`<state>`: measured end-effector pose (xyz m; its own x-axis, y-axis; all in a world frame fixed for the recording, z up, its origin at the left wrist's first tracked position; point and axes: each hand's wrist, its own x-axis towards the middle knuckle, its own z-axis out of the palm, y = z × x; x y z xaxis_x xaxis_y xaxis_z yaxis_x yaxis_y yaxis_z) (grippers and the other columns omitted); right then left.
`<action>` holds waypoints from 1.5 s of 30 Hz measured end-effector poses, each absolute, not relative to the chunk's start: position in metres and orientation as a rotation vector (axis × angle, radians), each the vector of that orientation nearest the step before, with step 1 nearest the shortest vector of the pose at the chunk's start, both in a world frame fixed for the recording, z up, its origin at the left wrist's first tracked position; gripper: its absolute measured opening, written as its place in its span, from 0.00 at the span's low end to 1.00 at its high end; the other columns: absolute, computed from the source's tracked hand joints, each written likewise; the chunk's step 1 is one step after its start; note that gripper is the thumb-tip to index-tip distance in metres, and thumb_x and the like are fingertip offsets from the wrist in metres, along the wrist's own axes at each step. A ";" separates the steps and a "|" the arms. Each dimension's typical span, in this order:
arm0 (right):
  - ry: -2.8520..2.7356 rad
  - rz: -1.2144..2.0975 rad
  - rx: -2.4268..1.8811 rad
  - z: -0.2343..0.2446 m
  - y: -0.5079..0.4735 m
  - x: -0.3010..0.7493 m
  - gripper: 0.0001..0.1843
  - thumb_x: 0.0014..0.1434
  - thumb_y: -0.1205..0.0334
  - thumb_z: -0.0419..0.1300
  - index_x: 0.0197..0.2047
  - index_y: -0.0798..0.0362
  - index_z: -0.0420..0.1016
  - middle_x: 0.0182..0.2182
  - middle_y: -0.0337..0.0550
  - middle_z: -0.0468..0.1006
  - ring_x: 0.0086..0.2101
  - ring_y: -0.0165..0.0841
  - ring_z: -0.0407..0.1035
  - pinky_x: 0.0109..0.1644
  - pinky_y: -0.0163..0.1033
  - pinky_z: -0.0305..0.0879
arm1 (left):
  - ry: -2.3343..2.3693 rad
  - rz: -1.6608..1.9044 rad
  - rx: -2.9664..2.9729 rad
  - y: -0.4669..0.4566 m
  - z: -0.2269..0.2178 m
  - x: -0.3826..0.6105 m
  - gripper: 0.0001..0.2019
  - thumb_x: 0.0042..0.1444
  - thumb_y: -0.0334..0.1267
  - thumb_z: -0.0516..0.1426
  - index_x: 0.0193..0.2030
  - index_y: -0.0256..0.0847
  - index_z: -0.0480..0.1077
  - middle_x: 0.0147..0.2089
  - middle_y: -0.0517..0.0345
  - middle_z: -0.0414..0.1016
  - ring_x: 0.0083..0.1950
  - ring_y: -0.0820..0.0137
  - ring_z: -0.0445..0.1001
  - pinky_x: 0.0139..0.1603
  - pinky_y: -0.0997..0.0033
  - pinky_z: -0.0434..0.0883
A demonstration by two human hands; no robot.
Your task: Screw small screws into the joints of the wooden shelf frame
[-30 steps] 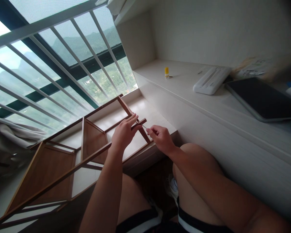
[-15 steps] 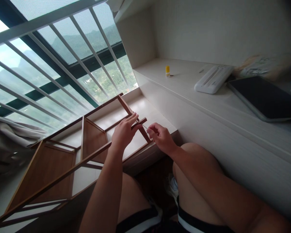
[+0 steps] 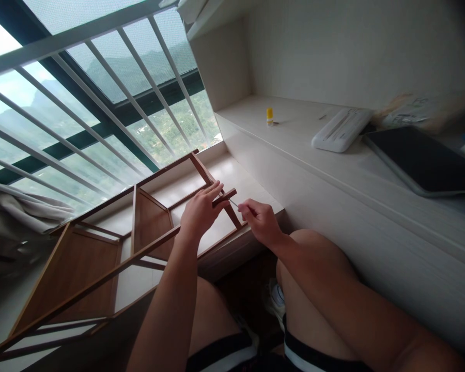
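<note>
The pale windowsill (image 3: 253, 187) beside the railed window (image 3: 179, 39) carries a brown wooden rack (image 3: 153, 219), slim-barred and panelled. Left hand's (image 3: 197, 213) fingers hold its bar; right hand's (image 3: 262, 223) pinch a thin silvery rod (image 3: 233, 202).

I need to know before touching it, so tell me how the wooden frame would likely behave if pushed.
The wooden frame is probably stiff, since flat panels span it. It may be light for its size: much of it is open gaps. It seems likelier to slide than roll, given its angular corners.
</note>
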<state>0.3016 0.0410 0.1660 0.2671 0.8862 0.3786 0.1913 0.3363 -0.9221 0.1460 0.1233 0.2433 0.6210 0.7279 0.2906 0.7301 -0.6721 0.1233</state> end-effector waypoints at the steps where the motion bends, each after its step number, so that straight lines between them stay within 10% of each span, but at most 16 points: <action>1: -1.139 0.804 -1.092 0.165 0.043 0.301 0.20 0.64 0.47 0.52 0.29 0.52 0.71 0.21 0.38 0.70 0.22 0.29 0.61 0.29 0.35 0.58 | -1.270 -0.498 -2.820 0.123 0.244 0.146 0.25 0.61 0.48 0.57 0.65 0.53 0.64 0.67 0.61 0.64 0.65 0.61 0.66 0.60 0.64 0.67; 8: -0.797 1.574 -0.698 0.162 0.049 0.304 0.15 0.60 0.49 0.55 0.33 0.53 0.70 0.21 0.35 0.69 0.17 0.27 0.60 0.19 0.33 0.54 | -1.283 -0.498 -2.805 0.123 0.244 0.146 0.26 0.59 0.48 0.58 0.64 0.54 0.65 0.67 0.63 0.64 0.64 0.61 0.67 0.60 0.64 0.67; 21: -1.266 0.382 -1.299 0.167 0.038 0.303 0.13 0.60 0.49 0.59 0.36 0.50 0.71 0.28 0.39 0.75 0.26 0.30 0.65 0.35 0.37 0.63 | -1.336 -0.472 -2.810 0.119 0.247 0.148 0.26 0.59 0.47 0.59 0.64 0.54 0.65 0.67 0.62 0.64 0.64 0.60 0.67 0.60 0.61 0.67; 34: -0.938 1.144 -0.930 0.158 0.047 0.289 0.21 0.59 0.42 0.57 0.30 0.53 0.70 0.23 0.38 0.73 0.17 0.25 0.58 0.20 0.33 0.54 | -1.337 -0.465 -2.804 0.120 0.248 0.149 0.26 0.58 0.46 0.59 0.64 0.55 0.65 0.67 0.63 0.64 0.64 0.60 0.66 0.59 0.62 0.68; 45: -1.329 0.500 -1.290 0.169 0.038 0.307 0.18 0.62 0.48 0.56 0.27 0.51 0.65 0.21 0.35 0.66 0.24 0.29 0.59 0.31 0.35 0.56 | -1.365 -0.467 -2.757 0.119 0.244 0.149 0.25 0.59 0.47 0.58 0.64 0.56 0.65 0.65 0.63 0.66 0.63 0.59 0.68 0.58 0.61 0.69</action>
<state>0.3073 0.0379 0.1689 0.2656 0.8696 0.4163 0.3797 0.3025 -0.8742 0.1489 0.1191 0.2445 0.5701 0.7728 0.2790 0.7816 -0.6147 0.1055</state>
